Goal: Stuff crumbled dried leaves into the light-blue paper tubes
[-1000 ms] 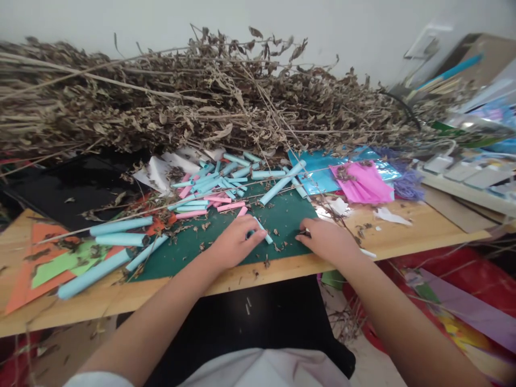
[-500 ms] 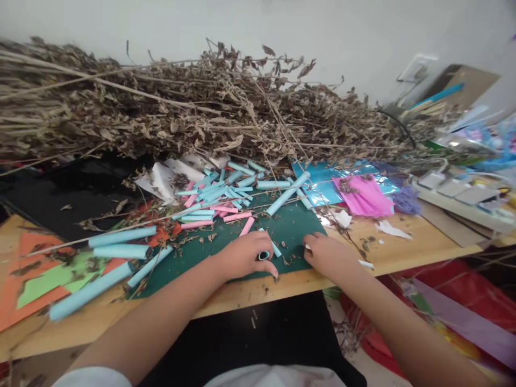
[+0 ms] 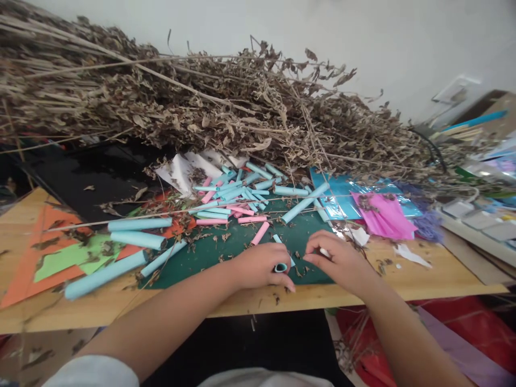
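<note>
My left hand (image 3: 266,267) is closed around a light-blue rolled paper tube (image 3: 280,267), whose open end faces out between thumb and fingers. It rests near the front edge of the dark green mat (image 3: 242,252). To its right, my right hand (image 3: 338,260) pinches a thin white stick (image 3: 324,251); most of the stick is hidden by the hand. Between the hands lies a slim blue paper tube (image 3: 284,250). A pink paper tube (image 3: 260,234) lies just beyond my left hand, in front of a pile of short blue and pink tubes (image 3: 229,191).
Dried leafy stalks (image 3: 201,102) span the back along the wall. Longer blue tubes (image 3: 107,274) lie at left on orange and green paper (image 3: 76,258). A blue plastic packet (image 3: 332,201), pink tissue (image 3: 382,217) and a power strip (image 3: 475,220) are at right.
My right hand has lifted and turned, with its thumb and fingertips now pointing towards my left hand. The left hand keeps hold of the blue tube. The whole view has shifted.
</note>
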The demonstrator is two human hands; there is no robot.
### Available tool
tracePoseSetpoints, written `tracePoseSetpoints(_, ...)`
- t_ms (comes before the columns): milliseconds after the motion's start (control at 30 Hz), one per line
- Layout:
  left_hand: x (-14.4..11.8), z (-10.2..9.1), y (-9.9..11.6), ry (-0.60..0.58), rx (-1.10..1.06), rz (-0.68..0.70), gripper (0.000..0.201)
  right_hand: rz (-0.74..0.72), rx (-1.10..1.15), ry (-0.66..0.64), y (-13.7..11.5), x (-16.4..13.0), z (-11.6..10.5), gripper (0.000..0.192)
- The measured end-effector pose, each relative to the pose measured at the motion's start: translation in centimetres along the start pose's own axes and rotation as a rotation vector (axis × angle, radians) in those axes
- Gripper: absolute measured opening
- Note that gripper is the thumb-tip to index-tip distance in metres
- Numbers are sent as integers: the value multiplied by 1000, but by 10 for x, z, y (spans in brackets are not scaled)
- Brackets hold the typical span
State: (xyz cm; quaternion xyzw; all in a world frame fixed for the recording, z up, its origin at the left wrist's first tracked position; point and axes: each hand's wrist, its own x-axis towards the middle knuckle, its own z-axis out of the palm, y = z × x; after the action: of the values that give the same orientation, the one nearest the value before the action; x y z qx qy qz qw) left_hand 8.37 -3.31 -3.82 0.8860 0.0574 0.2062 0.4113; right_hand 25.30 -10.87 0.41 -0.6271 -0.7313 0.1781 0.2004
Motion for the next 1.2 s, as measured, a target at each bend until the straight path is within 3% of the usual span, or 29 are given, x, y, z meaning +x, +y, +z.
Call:
tracePoseSetpoints(100,1,0,-1,-4,6,20,13,-110,121,-13,-21,5,2,7)
tracePoseSetpoints(233,1,0,-2,-24,14,25,21,-115,97,-100,-32,8,8,7)
tracePoseSetpoints(433,0,1,-1,54,-27,28,17,-248,-9,-89,-32,6,8,15)
tracePoseSetpoints(600,1,1,-1,23,-7,30,19,-248,-144,-99,-36,6,7,15)
tracePoseSetpoints(900,2,4,-5,13,72,34,28,-296,19,-9,-24,0,12,14)
tracePoseSetpoints(1200,-1,9,-1,19,202,17,21,-276,-46,33,-23,-9,29,7)
